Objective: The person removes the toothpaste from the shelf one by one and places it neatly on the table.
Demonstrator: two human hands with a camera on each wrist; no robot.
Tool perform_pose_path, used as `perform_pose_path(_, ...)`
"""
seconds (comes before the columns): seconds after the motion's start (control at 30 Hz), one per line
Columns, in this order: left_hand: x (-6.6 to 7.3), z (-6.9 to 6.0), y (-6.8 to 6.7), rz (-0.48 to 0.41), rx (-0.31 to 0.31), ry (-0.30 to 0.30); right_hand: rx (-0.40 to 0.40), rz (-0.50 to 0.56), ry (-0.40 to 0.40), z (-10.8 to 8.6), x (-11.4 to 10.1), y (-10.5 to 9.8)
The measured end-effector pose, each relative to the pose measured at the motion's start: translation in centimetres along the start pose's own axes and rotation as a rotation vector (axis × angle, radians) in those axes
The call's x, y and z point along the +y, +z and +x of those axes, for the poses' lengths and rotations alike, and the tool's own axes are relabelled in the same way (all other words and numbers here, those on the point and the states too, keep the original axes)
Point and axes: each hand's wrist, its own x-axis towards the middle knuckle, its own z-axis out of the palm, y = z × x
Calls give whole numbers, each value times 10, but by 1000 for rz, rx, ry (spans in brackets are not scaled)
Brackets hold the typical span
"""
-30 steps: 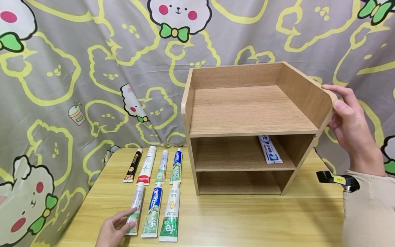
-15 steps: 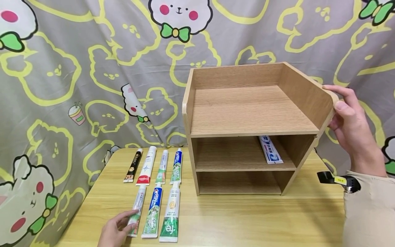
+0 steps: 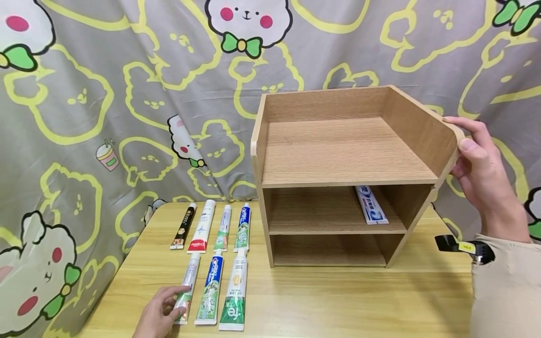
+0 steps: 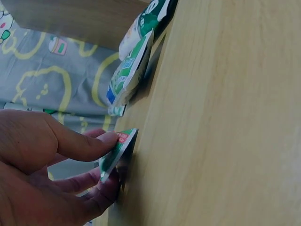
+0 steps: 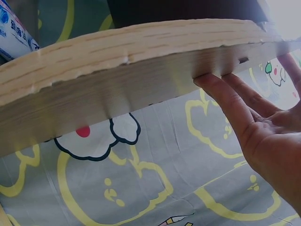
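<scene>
My left hand [image 3: 158, 312] is at the front left of the table, thumb and fingers pinching the sides of a slim white-and-green toothpaste tube [image 3: 188, 277]. In the left wrist view, that tube's flat end [image 4: 117, 153] shows between thumb and fingers, close to the tabletop. My right hand [image 3: 482, 164] grips the upper right side panel of a wooden desk shelf [image 3: 342, 150], thumb at its front edge. Seen from the right wrist, fingertips touch the panel's outer face [image 5: 155, 84]. A white-and-blue toothpaste tube [image 3: 372, 205] lies on the shelf's middle level, at the right.
Beside the pinched tube lie a blue-green toothpaste tube [image 3: 210, 288] and a white-green one [image 3: 234, 291]. Behind them is a row with a black tube [image 3: 183, 226], a Colgate tube [image 3: 202, 227] and others. A patterned curtain [image 3: 139, 94] hangs behind the table [image 3: 338, 300].
The pinched tube has shifted slightly toward me and to the right, along with my left hand. My right hand keeps its grip on the shelf.
</scene>
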Motion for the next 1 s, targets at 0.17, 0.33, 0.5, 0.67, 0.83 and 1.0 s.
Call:
perform_pose_path(0.17, -1, -1, 0, -10, 10, 28, 6, -14, 3, 0, -1, 0)
perform_pose_path(0.33, -1, -1, -1, -19, 6, 35, 9, -6, 7, 0, 0, 0)
perform_pose_path(0.5, -2, 0, -3, 9, -1, 44, 17, -10, 10, 1, 2, -2)
perform_pose_path(0.67, -2, 0, -3, 35, -1, 54, 2, 3, -5, 2, 4, -5)
perform_pose_path(0.83, -2, -1, -3, 9, -7, 69, -34, 25, -14, 2, 5, -6)
perform_pose_path(1.0, -2, -4, -6, -33, 3, 126, 5, 0, 0, 1, 4, -4)
